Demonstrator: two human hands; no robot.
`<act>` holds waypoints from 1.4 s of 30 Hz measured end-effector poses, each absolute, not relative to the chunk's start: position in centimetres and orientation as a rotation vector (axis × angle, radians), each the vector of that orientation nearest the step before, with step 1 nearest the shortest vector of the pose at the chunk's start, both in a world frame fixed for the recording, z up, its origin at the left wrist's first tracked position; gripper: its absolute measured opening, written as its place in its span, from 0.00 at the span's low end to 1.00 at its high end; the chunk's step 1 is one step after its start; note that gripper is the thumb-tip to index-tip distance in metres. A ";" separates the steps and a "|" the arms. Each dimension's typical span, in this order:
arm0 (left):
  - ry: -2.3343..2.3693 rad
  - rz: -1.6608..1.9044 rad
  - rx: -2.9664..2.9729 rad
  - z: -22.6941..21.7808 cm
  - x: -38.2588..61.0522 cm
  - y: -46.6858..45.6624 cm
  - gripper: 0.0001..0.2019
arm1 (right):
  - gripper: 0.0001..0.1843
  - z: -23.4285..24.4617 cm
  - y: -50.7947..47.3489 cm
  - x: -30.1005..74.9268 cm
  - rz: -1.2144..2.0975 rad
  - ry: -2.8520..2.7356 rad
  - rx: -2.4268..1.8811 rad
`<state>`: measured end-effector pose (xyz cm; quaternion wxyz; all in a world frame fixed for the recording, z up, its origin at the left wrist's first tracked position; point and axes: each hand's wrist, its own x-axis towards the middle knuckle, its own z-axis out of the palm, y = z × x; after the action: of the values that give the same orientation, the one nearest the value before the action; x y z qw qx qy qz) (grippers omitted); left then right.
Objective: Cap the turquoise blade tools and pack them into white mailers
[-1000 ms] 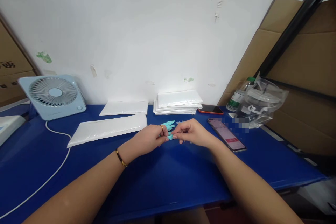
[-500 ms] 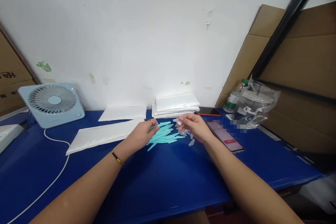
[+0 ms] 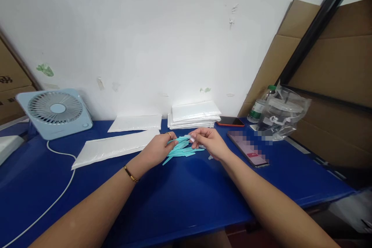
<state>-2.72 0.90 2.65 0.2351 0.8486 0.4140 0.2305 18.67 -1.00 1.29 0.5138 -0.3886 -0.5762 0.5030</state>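
My left hand (image 3: 158, 147), with a ring and a bracelet, pinches one slim teal stick (image 3: 183, 138), shaped like an eyebrow razor. My right hand (image 3: 210, 143) is closed on a small translucent cap (image 3: 192, 138) at the far end of that stick. Whether the cap sits over the tip or only touches it, I cannot tell. Under and between both hands lies a loose pile of similar teal eyebrow razors (image 3: 184, 152). More small translucent caps (image 3: 210, 157) are on the table by my right hand, partly hidden by it.
White padded envelopes lie on the blue table (image 3: 180, 201), some in a stack (image 3: 193, 116), one long one (image 3: 113, 147) at left. A fan (image 3: 58, 110) with a cable stands far left. Two phones (image 3: 247, 149), a bottle (image 3: 257, 108) and a bagged cup (image 3: 281, 114) are at right.
My right hand has moved left with the translucent cap, bringing it to the end of the teal razor in my left hand. The view has shifted slightly.
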 end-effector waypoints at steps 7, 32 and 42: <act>1.138 0.645 2.322 2.9 -2.7 0.8 0.12 | 0.13 1.8 -1.1 19.1 1.112 -1.374 -0.958; 0.830 0.008 2.693 0.7 -2.1 -1.2 0.37 | 0.11 0.9 1.8 24.6 0.304 -1.809 -1.319; 0.685 0.011 2.675 2.6 -1.3 -4.6 0.37 | 0.06 -0.9 2.0 20.9 0.239 -2.209 -1.228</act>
<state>-1.26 -4.58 2.56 0.1892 0.9512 0.2436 0.0039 20.92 1.98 -0.89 0.2971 -0.4619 -0.8309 0.0898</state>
